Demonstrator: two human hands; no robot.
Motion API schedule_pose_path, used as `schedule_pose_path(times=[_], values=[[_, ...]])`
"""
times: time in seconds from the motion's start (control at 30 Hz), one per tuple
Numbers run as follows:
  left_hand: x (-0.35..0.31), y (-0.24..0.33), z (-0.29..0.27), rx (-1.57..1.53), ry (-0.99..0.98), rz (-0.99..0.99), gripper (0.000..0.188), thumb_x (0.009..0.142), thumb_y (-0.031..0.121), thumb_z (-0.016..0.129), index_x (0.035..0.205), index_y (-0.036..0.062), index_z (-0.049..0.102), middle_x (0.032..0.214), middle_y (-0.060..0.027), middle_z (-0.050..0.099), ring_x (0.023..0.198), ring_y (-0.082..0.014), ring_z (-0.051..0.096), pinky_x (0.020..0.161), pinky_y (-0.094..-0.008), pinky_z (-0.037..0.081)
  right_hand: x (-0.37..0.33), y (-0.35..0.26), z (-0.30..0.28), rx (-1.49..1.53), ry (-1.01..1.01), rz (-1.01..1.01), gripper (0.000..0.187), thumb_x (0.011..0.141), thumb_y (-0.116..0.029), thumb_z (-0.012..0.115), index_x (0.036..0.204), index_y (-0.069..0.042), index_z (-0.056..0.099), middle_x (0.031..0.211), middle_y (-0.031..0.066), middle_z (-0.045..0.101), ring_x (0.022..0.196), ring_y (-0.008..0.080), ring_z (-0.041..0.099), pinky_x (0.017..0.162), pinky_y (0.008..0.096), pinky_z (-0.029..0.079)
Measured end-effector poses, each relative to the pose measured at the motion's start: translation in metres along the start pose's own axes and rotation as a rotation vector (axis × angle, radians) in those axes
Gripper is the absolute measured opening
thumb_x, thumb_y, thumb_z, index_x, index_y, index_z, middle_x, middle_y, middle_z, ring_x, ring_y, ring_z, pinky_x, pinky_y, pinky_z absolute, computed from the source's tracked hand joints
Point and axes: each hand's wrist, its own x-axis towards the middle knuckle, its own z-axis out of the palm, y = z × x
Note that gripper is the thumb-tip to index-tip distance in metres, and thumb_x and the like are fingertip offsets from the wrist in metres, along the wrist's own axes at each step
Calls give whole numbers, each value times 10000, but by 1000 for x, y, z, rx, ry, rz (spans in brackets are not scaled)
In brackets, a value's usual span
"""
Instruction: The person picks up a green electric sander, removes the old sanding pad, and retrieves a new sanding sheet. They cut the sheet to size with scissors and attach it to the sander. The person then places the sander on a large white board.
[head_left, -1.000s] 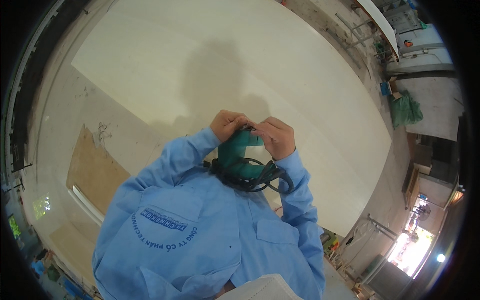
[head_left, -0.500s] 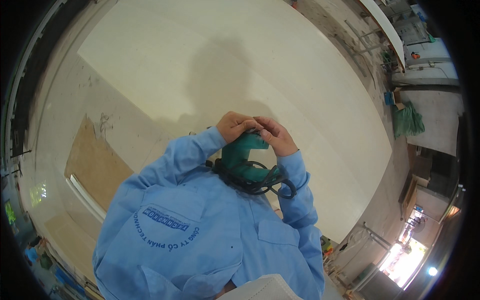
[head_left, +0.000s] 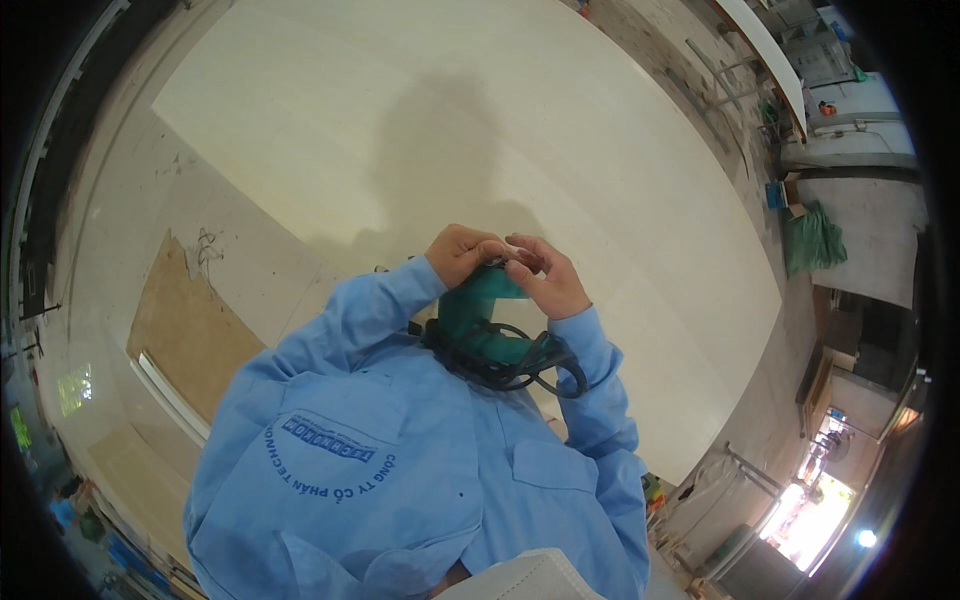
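Note:
A teal power tool with a loop-shaped handle stands close against my front, its black cord coiled round the lower part. My left hand is closed over the far end of the tool, thumb reaching inward. Opposite it, my right hand has its thumb and fingers bent together at the same end. The fingertips of both hands nearly meet there. Whatever small part lies between the right fingers is hidden. Beneath the hands spreads a large pale board, with my shadow on it.
On the left, a brown sheet and white strips lie on the floor. A green bag sits beyond the board's right side, with metal stands farther up. Bright daylight enters through an opening at lower right.
Both hands and the tool have shifted slightly left. The right fingers have moved a little over the tool's end, while both hands stay there.

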Motion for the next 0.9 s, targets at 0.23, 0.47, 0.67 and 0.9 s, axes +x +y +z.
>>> schedule_pose_path(times=[0.23, 0.47, 0.67, 0.9], values=[[1, -2, -2, 102, -14, 35, 290, 1003, 225, 537, 1020, 12, 733, 899, -110, 745, 801, -150, 674, 753, -301, 532, 0, -6, 15, 84, 79, -84, 512, 849, -251, 766, 1254, 12, 596, 1173, 199, 654, 1114, 273, 636, 908, 348, 526], [-5, 14, -8, 85, -14, 57, 363, 1020, 283, 512, 1004, -2, 736, 925, -112, 749, 835, -155, 680, 777, -287, 533, -10, 13, -19, -194, 303, -44, 481, 890, -256, 717, 1232, 57, 588, 1160, 205, 669, 1121, 290, 647, 892, 347, 549], [-17, 19, -19, -56, 8, 120, 488, 1034, 386, 485, 1047, -43, 718, 990, -122, 745, 901, -167, 675, 815, -290, 527, -25, 30, -39, 474, 86, 97, 448, 995, -323, 581, 1279, 23, 579, 1231, 174, 640, 1154, 262, 627, 940, 399, 545], [-22, 14, -25, -65, 0, 77, 516, 1024, 425, 500, 1089, -44, 707, 1034, -128, 734, 923, -174, 671, 814, -289, 525, -10, 29, 13, 500, 81, 115, 419, 1011, -342, 553, 1298, -39, 594, 1211, 69, 645, 1142, 214, 607, 946, 387, 528]])
